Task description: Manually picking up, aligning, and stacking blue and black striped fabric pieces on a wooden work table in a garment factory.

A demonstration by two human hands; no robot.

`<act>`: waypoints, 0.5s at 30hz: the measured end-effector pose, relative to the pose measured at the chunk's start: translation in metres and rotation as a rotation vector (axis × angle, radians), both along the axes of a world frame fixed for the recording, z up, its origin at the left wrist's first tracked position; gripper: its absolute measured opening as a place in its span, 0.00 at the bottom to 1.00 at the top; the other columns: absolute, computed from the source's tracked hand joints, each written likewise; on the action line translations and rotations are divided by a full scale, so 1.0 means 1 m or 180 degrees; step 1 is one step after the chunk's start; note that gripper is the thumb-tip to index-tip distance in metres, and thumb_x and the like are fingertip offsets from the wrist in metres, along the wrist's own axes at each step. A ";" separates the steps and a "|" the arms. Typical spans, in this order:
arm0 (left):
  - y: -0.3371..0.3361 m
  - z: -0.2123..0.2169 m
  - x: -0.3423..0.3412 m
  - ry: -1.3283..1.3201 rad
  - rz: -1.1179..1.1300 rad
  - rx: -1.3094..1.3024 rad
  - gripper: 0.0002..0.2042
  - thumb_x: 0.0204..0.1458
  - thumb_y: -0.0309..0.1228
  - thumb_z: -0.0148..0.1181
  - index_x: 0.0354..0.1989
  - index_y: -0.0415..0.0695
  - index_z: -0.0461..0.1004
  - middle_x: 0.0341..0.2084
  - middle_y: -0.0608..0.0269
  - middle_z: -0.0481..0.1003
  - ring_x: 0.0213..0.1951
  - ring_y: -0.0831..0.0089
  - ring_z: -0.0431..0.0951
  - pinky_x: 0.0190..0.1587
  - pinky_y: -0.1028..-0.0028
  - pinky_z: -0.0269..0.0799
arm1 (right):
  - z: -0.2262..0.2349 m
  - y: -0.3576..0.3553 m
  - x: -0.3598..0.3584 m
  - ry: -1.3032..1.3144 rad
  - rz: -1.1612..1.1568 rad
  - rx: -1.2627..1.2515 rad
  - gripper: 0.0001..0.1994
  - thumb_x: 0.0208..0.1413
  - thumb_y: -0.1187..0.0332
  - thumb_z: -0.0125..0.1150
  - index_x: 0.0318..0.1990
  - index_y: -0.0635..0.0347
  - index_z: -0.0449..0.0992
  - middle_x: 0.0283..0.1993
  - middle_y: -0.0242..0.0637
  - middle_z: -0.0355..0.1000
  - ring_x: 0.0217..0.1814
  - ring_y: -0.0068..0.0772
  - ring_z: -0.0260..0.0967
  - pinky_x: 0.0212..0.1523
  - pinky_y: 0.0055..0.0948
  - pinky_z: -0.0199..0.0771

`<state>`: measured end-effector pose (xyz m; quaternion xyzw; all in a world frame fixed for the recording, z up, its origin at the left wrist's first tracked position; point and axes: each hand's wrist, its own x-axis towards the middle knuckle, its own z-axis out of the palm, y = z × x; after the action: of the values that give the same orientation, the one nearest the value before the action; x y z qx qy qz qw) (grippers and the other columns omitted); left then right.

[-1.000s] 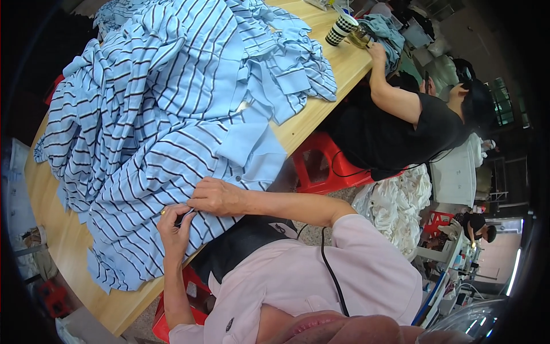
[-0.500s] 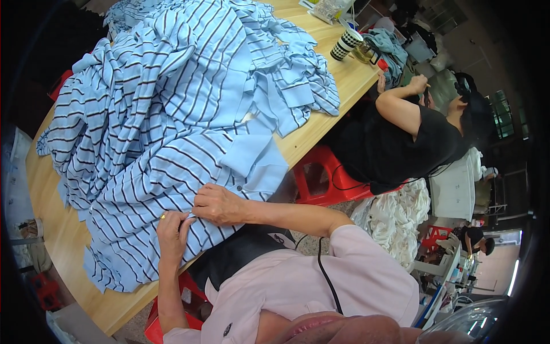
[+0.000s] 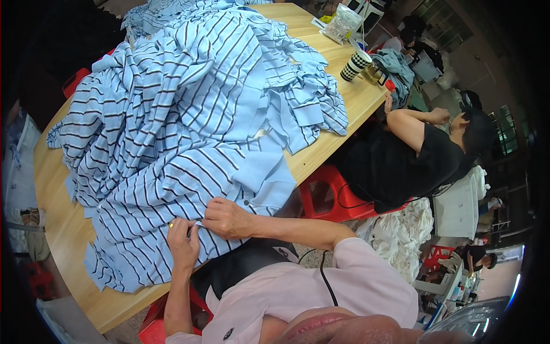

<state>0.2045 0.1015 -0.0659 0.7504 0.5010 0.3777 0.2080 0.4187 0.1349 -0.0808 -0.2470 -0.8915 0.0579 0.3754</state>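
Head view, left to right: pale bins (image 3: 20, 155) fade into the dark, blurred rim of the lens, too dim for their contents to be made out, beside a wooden table (image 3: 63, 229) whose far end runs under the cloth. A heap of light-blue knitwear (image 3: 189, 86) with dark stripes covers much of the top, its folds so tangled that single pieces cannot be counted, its far end cut off by the upper edge. At the near edge, a striped garment (image 3: 154, 200) spreads beneath both hands, reaching beyond them toward the heap. The left hand (image 3: 183, 243), a ring on one finger, pinches the cloth with thumb and fingers together; just beside it, the right hand (image 3: 227, 219) is curled shut on the same fabric, fingertips hidden behind the knuckles. A small bit of material shows between the two grips, too small to identify. A dark button (image 3: 246, 202) sits on the garment just past the right hand. Farther right, a checkered cup (image 3: 356, 65) stands near the table's edge, and a co-worker in black (image 3: 409, 160) sits on a red stool (image 3: 326, 198), partly hidden by the seated body, near crumpled white cloth (image 3: 395, 235).
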 end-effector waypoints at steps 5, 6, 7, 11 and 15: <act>-0.009 0.000 -0.002 0.0272 0.0093 0.0226 0.06 0.51 0.15 0.66 0.35 0.36 0.75 0.32 0.50 0.74 0.34 0.50 0.75 0.38 0.59 0.70 | 0.000 -0.004 -0.003 -0.0042 -0.0001 0.0002 0.10 0.48 0.70 0.65 0.38 0.62 0.81 0.37 0.38 0.71 0.44 0.43 0.74 0.54 0.43 0.75; -0.008 0.001 -0.003 0.0604 -0.0048 0.0441 0.09 0.51 0.16 0.66 0.40 0.40 0.79 0.37 0.53 0.76 0.39 0.52 0.77 0.44 0.59 0.70 | 0.001 -0.003 -0.001 -0.0003 0.0007 0.0033 0.10 0.49 0.71 0.66 0.41 0.62 0.81 0.38 0.39 0.73 0.44 0.42 0.75 0.55 0.44 0.75; -0.013 0.002 -0.006 0.0954 -0.0187 0.0592 0.13 0.51 0.17 0.66 0.45 0.44 0.82 0.42 0.56 0.78 0.43 0.55 0.78 0.50 0.58 0.71 | 0.007 -0.004 0.002 0.0036 -0.0089 0.0114 0.10 0.51 0.69 0.67 0.41 0.60 0.81 0.40 0.38 0.74 0.43 0.40 0.75 0.52 0.43 0.75; -0.023 0.012 -0.010 0.1448 -0.0377 0.0674 0.17 0.50 0.20 0.68 0.50 0.46 0.85 0.42 0.61 0.78 0.45 0.59 0.78 0.57 0.55 0.67 | 0.000 -0.015 0.032 -0.0418 -0.0123 0.0026 0.09 0.50 0.68 0.68 0.39 0.56 0.82 0.35 0.34 0.73 0.36 0.38 0.74 0.35 0.38 0.70; -0.015 0.009 0.001 0.0980 -0.0320 0.0507 0.14 0.56 0.29 0.73 0.50 0.43 0.83 0.32 0.58 0.80 0.36 0.58 0.79 0.44 0.63 0.72 | 0.017 -0.019 0.049 -0.0318 -0.0501 -0.0054 0.13 0.48 0.66 0.65 0.42 0.57 0.81 0.36 0.31 0.72 0.38 0.36 0.71 0.36 0.39 0.67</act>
<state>0.2053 0.0867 -0.0568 0.8375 0.4573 0.2860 0.0873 0.4675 0.1160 -0.0642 -0.3221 -0.8864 0.0234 0.3317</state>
